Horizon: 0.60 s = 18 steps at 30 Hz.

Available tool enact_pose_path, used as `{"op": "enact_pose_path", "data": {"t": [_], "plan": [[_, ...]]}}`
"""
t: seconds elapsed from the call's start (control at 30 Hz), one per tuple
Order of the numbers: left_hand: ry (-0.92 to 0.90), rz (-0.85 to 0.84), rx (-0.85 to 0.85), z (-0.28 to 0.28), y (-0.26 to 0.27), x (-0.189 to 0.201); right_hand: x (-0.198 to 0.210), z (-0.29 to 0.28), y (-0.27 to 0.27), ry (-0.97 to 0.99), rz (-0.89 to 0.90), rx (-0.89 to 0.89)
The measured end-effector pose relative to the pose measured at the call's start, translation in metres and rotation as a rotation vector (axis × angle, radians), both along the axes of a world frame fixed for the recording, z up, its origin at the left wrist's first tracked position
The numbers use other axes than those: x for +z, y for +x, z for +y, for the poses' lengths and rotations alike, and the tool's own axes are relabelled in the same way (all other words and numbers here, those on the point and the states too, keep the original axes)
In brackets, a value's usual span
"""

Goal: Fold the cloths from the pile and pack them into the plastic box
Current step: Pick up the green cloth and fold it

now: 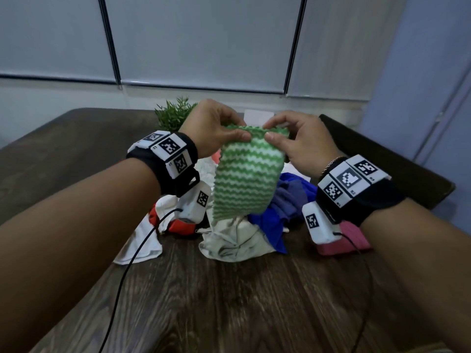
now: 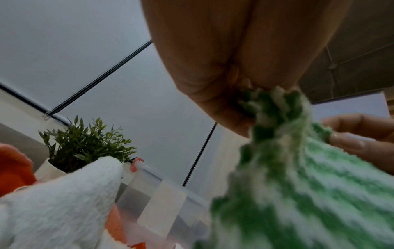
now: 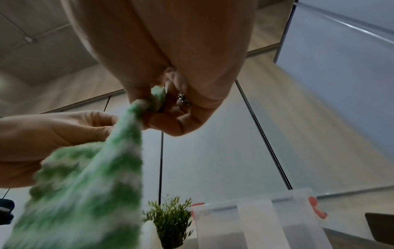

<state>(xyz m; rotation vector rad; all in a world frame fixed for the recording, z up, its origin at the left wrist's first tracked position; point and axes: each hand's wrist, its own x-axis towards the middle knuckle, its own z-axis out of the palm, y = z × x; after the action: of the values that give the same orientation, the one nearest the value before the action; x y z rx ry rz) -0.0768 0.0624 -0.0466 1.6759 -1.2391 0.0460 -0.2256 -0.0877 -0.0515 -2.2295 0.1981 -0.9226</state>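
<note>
Green-white cloth (image 1: 246, 174) hangs lengthwise downward, top edge pinched by left hand (image 1: 216, 128), right hand (image 1: 295, 141)

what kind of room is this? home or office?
Probably an office or meeting room, not certain: large panels with dark frames along the wall, a dark wooden table, and a small potted plant as decoration.

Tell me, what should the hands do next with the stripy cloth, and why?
Probably slide the hands apart along the top edge. The left hand and right hand pinch the cloth close together, so it hangs narrow and bunched above the pile. Spreading it flat should make a neat fold easier before it goes in the box.
</note>
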Motion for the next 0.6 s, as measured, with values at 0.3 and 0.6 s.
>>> {"op": "enact_pose_path", "data": {"t": [0.3,0.6], "plan": [[-0.035,0.004,-0.006,0.001,0.012,-0.002,0.008,-0.009,0.004,0.058,-0.015,-0.032],[0.197,0.237,-0.283,0.019,-0.004,-0.006,-0.001,-0.002,-0.016,0.11,0.141,0.084]]}}
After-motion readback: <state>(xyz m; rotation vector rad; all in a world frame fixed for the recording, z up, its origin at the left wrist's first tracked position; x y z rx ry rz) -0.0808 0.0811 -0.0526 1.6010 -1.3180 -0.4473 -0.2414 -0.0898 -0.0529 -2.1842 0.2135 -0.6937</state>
